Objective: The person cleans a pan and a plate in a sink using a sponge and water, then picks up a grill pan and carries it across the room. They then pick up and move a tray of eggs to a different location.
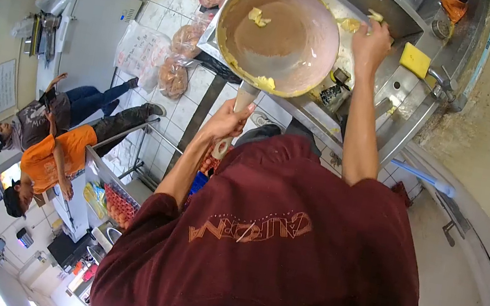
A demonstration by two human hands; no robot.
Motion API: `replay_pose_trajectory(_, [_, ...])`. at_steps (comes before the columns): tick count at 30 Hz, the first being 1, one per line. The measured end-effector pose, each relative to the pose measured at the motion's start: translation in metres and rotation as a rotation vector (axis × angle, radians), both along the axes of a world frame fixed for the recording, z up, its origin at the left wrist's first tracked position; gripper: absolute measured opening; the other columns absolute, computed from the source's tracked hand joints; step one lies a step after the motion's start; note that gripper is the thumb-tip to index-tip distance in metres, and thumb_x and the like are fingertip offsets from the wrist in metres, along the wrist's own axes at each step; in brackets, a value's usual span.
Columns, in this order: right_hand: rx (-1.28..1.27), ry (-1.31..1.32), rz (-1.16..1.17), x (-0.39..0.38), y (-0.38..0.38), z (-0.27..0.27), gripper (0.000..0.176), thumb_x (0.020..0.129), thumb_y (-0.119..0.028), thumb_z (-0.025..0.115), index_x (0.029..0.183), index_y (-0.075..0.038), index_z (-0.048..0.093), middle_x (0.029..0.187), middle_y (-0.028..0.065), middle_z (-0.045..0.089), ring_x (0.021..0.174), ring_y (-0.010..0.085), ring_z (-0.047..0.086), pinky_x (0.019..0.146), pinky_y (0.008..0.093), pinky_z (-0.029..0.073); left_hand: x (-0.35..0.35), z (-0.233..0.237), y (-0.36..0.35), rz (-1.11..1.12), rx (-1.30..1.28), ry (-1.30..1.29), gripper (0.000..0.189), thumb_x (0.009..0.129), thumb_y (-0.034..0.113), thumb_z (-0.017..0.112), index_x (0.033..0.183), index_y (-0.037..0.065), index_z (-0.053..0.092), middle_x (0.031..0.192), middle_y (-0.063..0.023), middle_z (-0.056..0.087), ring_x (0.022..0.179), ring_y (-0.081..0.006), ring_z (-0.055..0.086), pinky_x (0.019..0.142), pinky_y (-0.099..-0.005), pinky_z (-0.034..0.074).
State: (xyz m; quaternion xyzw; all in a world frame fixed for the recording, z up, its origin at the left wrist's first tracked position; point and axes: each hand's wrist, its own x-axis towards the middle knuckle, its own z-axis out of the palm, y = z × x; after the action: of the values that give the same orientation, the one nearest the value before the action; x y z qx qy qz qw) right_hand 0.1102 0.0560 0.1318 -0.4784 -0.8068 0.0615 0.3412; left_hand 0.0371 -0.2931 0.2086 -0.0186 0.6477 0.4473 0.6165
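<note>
My left hand [227, 122] is closed around the light handle of a frying pan [276, 37], held up at the left of the steel sink. Yellow residue rings the pan's rim, and a few yellow food bits [258, 18] stick to its inside. My right hand [371, 44] reaches over the sink [422, 112] with its fingers drawn together at a pale yellow food scrap [375, 16]. More yellow scraps [348, 24] lie beside those fingers. Below, a small dark object with a black and white wrapper [334, 93] lies in the sink area.
A yellow sponge [415, 60] sits near the tap [444, 83] on the right. Bags of food [173, 78] stand on the tiled floor at left. Two people, one in an orange shirt [57, 156], are farther left, near a tray of eggs [119, 206].
</note>
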Motion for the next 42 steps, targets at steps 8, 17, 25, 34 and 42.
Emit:
replay_pose_trajectory(8, [-0.444, 0.283, 0.579, -0.099, -0.119, -0.016, 0.033, 0.080, -0.022, 0.072, 0.103, -0.001, 0.064, 0.101, 0.0231, 0.062, 0.101, 0.0358, 0.058, 0.088, 0.0466, 0.045, 0.023, 0.010, 0.001, -0.118, -0.075, 0.057, 0.024, 0.099, 0.029, 0.056, 0.093, 0.008, 0.045, 0.059, 0.0043, 0.038, 0.044, -0.0066, 0.033, 0.039, -0.0247, 0.027])
replay_pose_trajectory(17, [-0.647, 0.438, 0.573, -0.047, -0.089, 0.005, 0.011, 0.084, -0.012, 0.068, 0.090, -0.003, 0.067, 0.085, 0.0125, 0.064, 0.079, 0.0270, 0.064, 0.067, 0.0397, 0.050, 0.025, 0.008, -0.001, -0.116, -0.066, 0.089, 0.029, 0.097, 0.032, 0.057, 0.099, 0.005, 0.047, 0.060, 0.0017, 0.043, 0.045, -0.0085, 0.042, 0.039, -0.0275, 0.036])
replay_pose_trajectory(25, [-0.162, 0.287, 0.204, 0.009, -0.062, 0.017, 0.018, 0.086, -0.012, 0.059, 0.101, -0.005, 0.068, 0.087, 0.0129, 0.067, 0.094, 0.0308, 0.065, 0.084, 0.0384, 0.051, 0.022, 0.006, -0.006, -0.117, -0.074, 0.187, 0.025, 0.097, 0.030, 0.059, 0.096, 0.007, 0.049, 0.062, 0.0034, 0.042, 0.046, -0.0064, 0.038, 0.041, -0.0248, 0.030])
replay_pose_trajectory(34, [-0.952, 0.238, 0.239, 0.011, -0.105, -0.037, 0.020, 0.084, -0.015, 0.060, 0.098, -0.002, 0.066, 0.092, 0.0194, 0.069, 0.087, 0.0347, 0.066, 0.078, 0.0417, 0.051, 0.034, 0.008, 0.006, -0.137, -0.137, 0.237, 0.026, 0.097, 0.028, 0.060, 0.099, 0.003, 0.054, 0.067, 0.0022, 0.048, 0.053, -0.0071, 0.043, 0.046, -0.0255, 0.035])
replay_pose_trajectory(42, [-1.092, 0.277, 0.335, -0.009, -0.164, -0.069, 0.021, 0.081, -0.020, 0.070, 0.094, -0.003, 0.066, 0.084, 0.0140, 0.068, 0.080, 0.0294, 0.067, 0.075, 0.0399, 0.052, 0.047, -0.010, 0.001, -0.188, -0.044, 0.357, 0.027, 0.097, 0.030, 0.058, 0.102, 0.004, 0.052, 0.064, 0.0034, 0.045, 0.050, -0.0075, 0.040, 0.045, -0.0273, 0.033])
